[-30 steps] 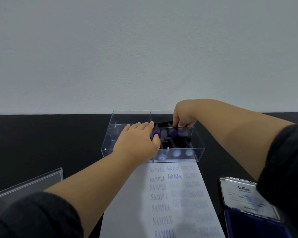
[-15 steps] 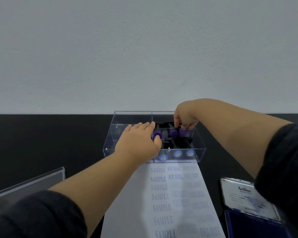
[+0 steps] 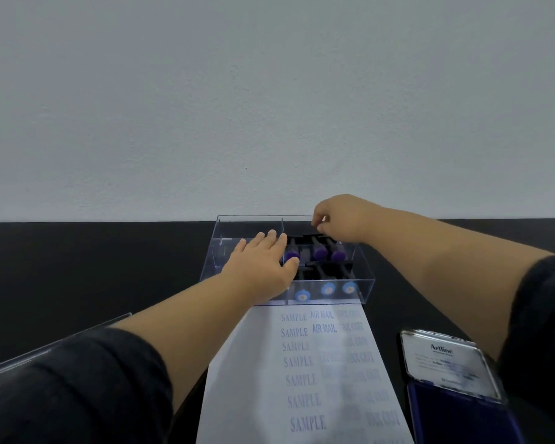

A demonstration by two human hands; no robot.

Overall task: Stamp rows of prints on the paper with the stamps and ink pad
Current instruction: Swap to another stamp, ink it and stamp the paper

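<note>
Left hand: my left hand [image 3: 263, 267] lies flat with straight fingers over the clear box [image 3: 364, 285], palm down on its near left part, thumb beside a purple-capped stamp [image 3: 291, 255].
Right hand: my right hand [image 3: 340, 219] is above the far right corner of the box, fingers curled down and pinching the upper end of a dark stamp [image 3: 314, 236]; the exact grip is partly hidden.
Hands together: apart, one on each side of the stamp compartment.
Stamps: purple-capped ones in the farther row, blue-capped stamps [image 3: 328, 288] in the nearer row, all lying in the right half of the box.
Box: transparent, divided by a central wall, standing at the far end of the paper.
Paper: the white paper [image 3: 237, 379] lies between my arms, running from the box towards me; it bears columns of blue prints, SAMPLE on the left, AIR MAIL at the top of the middle column, a blurred third column on the right.
Ink pad: the ink pad [image 3: 462, 411] is open to the right of the paper, lid up, blue pad towards me.
Surface: black table [image 3: 77, 267].
</note>
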